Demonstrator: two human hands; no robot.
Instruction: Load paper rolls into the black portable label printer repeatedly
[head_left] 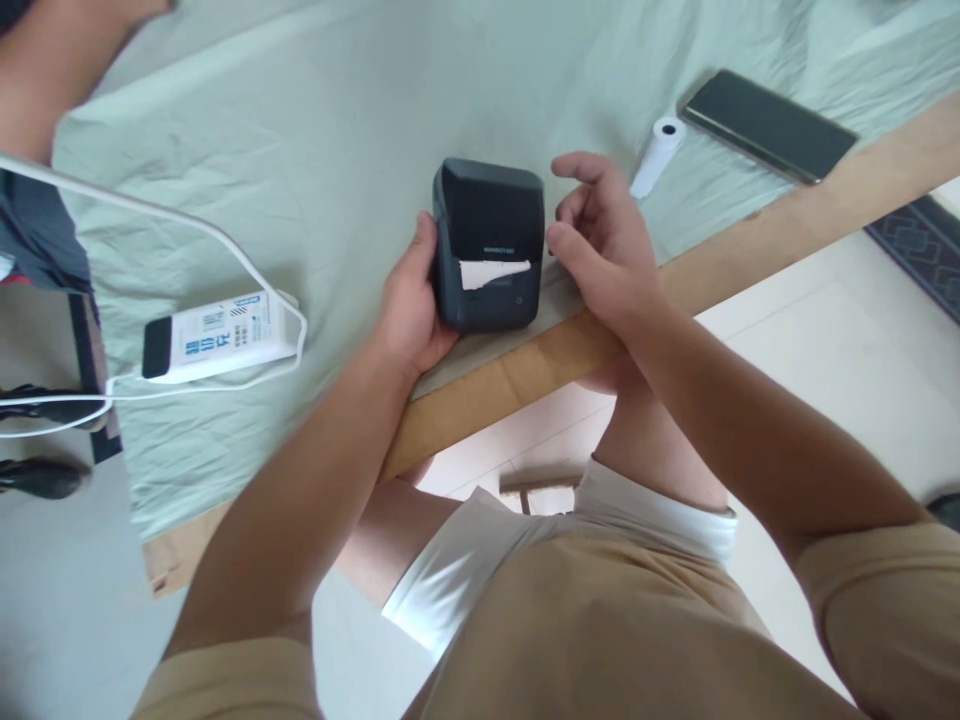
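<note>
A small dark printer (491, 215) stands near the table's front edge, with a torn strip of white paper (491, 273) sticking out of its front slot. My left hand (416, 300) grips its left side, the thumb along the side and the other fingers hidden underneath or behind. Just to the right of the printer is my right hand (604, 230), its fingers curled but apart, holding nothing. A white paper roll (658, 155) lies beyond my right hand, close to a dark phone (769, 122).
A white power bank or power strip (225, 335) with white cables lies on the left of the green cloth (337, 120). Another person's arm (60, 70) reaches in at the upper left. The wooden table edge (495, 385) runs in front of me.
</note>
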